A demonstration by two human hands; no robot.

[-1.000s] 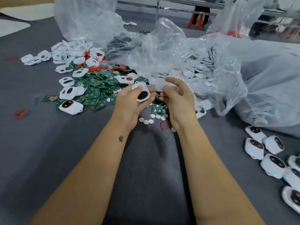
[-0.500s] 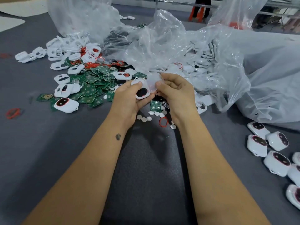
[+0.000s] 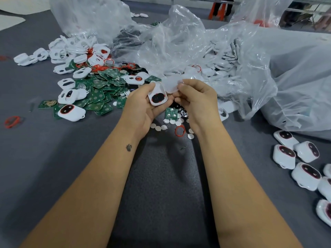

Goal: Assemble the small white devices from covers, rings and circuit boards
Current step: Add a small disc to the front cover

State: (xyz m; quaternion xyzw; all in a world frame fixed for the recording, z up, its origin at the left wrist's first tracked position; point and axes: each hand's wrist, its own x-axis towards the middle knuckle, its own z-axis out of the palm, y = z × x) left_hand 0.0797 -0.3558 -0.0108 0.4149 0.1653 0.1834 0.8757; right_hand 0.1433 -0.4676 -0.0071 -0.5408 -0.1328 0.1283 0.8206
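Both hands in grip: left [image 3: 141,104] around upright-long white cover [image 3: 157,94], right [image 3: 197,99] pinching translucent piece [image 3: 171,83].

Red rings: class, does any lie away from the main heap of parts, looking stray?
Yes. One red ring lies alone on the grey mat at far left, apart from the circuit board heap. Another lies among white discs below the right hand.

bare grey mat [image 3: 161,176] between forearms, circuit boards [image 3: 100,90] left, plastic bags [image 3: 179,47] ahead, finished devices [image 3: 295,158] right
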